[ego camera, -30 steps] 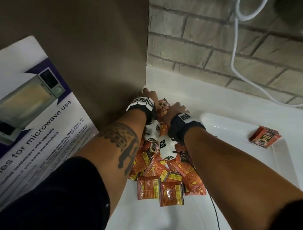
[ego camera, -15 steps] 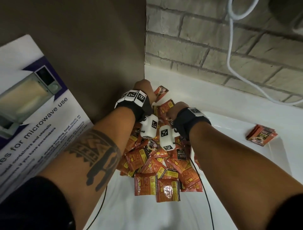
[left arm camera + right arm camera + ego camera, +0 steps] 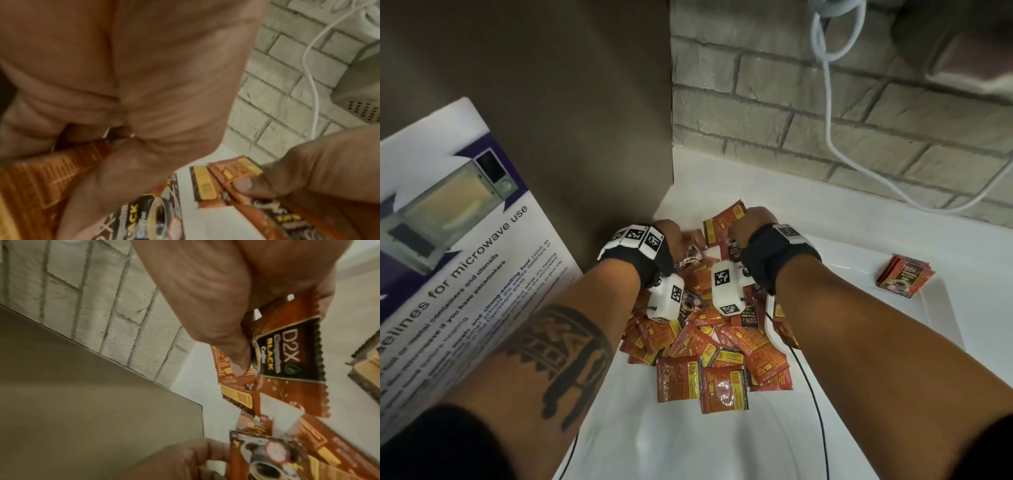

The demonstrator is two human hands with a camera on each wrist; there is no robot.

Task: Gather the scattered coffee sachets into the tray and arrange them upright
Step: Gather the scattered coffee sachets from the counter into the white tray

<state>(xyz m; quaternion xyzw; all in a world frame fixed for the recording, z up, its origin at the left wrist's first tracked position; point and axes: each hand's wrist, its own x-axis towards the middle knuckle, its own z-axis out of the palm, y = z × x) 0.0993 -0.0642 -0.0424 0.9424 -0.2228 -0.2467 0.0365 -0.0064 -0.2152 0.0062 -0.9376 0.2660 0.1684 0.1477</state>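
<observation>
Several red-orange coffee sachets lie in a loose pile (image 3: pixel 709 346) on the white counter, in the corner by the brown panel. Both hands sit at the pile's far end. My left hand (image 3: pixel 674 236) curls its fingers round a sachet (image 3: pixel 51 175). My right hand (image 3: pixel 751 219) pinches a small bunch of sachets (image 3: pixel 722 222) under its thumb (image 3: pixel 236 361), and a black-labelled D2X sachet (image 3: pixel 292 350) shows among them. The white tray (image 3: pixel 941 308) lies to the right. A small stack of sachets (image 3: pixel 904 279) lies flat at its far end.
A microwave-use poster (image 3: pixel 448 257) leans at the left against the brown panel (image 3: pixel 568 102). Behind the counter runs a pale brick wall (image 3: pixel 825 120) with a white cable (image 3: pixel 835 144) hanging down. Thin black wrist-camera cables (image 3: pixel 815 394) trail over the counter.
Both hands have drawn back a little from the corner. The right hand now holds a bunch of sachets raised off the pile's far end, and the left grips a sachet beside it.
</observation>
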